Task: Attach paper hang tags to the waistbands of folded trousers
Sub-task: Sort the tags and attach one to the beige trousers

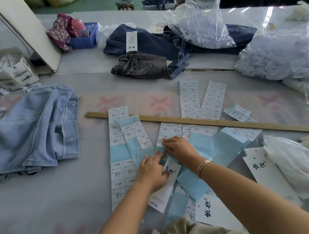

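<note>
Barely started by the looks: only the dark jeans [162, 40] at the back of the worktop [45, 199] wearing a tag. Left hand [152, 174] gripping a hang tag [170, 173] up front, right hand [178, 148] flat on sticker sheets [120, 138]. Light denim pile [34, 126] untagged yet.

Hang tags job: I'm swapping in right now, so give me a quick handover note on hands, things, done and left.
Left hand holds a white hang tag at the table's near middle. Right hand presses flat on the sticker sheets beside it.
More tags lie to the right.
Done: the dark jeans at the back carry a tag.
Left: the grey trousers and light blue trousers show none.
</note>
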`<state>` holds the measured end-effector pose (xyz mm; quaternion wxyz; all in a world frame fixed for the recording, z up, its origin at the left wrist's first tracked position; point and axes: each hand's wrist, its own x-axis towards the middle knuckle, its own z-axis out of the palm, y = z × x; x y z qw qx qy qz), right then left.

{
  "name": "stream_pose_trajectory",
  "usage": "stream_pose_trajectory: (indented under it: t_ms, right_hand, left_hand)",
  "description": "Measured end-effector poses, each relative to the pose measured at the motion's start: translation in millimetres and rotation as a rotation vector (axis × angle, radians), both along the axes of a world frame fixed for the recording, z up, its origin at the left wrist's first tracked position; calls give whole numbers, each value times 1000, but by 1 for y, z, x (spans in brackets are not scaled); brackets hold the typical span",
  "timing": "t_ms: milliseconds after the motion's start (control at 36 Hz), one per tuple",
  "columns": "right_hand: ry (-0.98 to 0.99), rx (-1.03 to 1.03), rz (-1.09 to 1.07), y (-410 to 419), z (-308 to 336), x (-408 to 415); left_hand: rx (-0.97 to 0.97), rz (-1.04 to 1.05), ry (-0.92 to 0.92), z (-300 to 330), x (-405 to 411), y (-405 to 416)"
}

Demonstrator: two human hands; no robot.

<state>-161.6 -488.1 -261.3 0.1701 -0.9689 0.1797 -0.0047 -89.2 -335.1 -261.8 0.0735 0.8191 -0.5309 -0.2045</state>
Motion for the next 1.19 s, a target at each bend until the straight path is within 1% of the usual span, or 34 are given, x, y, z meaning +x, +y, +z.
stream_pose_trajectory:
  t_ms: [83,167,250,333,444,556,611,667,750,833,889,917,972,1056,1083,1111,1139,1194]
  right_hand:
    - [-37,-42,-45,6,-2,1]
    - [-88,-16,-133,10,0,4]
    - [-89,45,-199,11,7,8]
    - [-52,69,-208,7,14,12]
    - [57,133,-238,1,22,21]
    - [153,351,-291,-14,31,28]
    - [146,494,-338,-20,34,29]
    - [41,686,-456,-28,39,28]
    - [-221,934,-651,-43,56,22]
    - [-485,1201,-769,-51,78,5]
    - [-617,1340,-787,-47,92,-11]
    - [-669,1394,-783,-42,99,-22]
    - [-742,1453,-779,-25,109,-46]
    - [-781,1420,-784,8,119,-89]
    - [-785,1387,-780,21,121,-104]
    - [-786,1328,-767,34,123,-118]
    - [-783,1236,-743,48,124,-132]
    - [-790,1004,-660,78,127,-155]
  left_hand:
    - [7,-7,0,1,0,-1]
    - [15,15,24,0,1,-1]
    - [32,-9,1,-2,1,-2]
    - [29,-7,15,-4,3,-2]
    - [45,-6,23,-5,3,-1]
    - [64,-19,2,-1,2,-2]
    - [63,-14,15,1,1,-1]
    - [57,-14,32,3,1,0]
    - [45,0,94,8,2,0]
    - [93,88,269,14,5,0]
    - [107,189,414,19,8,2]
    - [69,238,481,21,9,4]
    - [-69,316,598,30,6,10]
    - [-312,394,673,53,-6,19]
    - [-370,460,709,61,-12,22]
    - [-410,570,791,69,-20,26]
    - [-422,696,942,79,-29,30]
    - [-412,868,1362,96,-52,36]
